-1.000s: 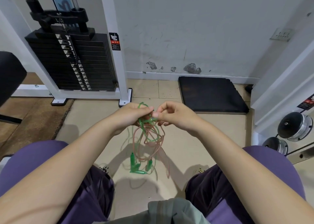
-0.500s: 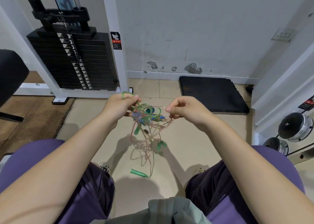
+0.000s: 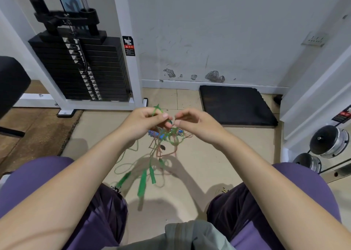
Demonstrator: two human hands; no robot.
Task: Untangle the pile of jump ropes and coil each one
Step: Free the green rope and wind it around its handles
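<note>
Where hands were apart, left hand (image 3: 144,123) and right hand (image 3: 197,125) now nearly touching.

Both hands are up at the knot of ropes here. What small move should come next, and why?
Probably draw the green cord pinched by the left hand away from the tangle while the right hand steadies the knot: green and pink strands still cross there, and the green handles dangle free.

Bare floor (image 3: 199,166) between knees; weight stack (image 3: 83,67) far-left, black mat (image 3: 237,105) far-right.

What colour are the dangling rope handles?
Green: the rope handles show in the head view, slightly blurred.
</note>
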